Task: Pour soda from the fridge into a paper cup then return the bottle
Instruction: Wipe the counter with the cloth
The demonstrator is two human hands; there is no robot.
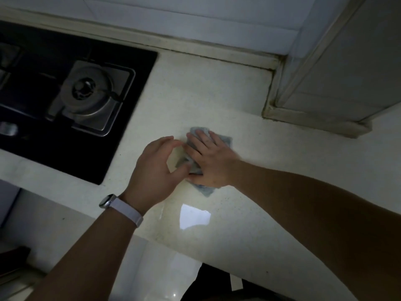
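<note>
Cloth (226, 140) lies on the counter (217, 94) — the right hand (210, 157) presses it with flat fingers. Left hand (152, 170) curls at its edge — grip unclear.

Dim light. A pale speckled stone countertop (217, 94) lies under the grip, with a black glass gas hob (121, 118) to its left and a white tiled wall (195, 11) beyond.

No text, label, brand or number can be read anywhere; the watch (106, 201) face at lower left is too dim to read.
</note>
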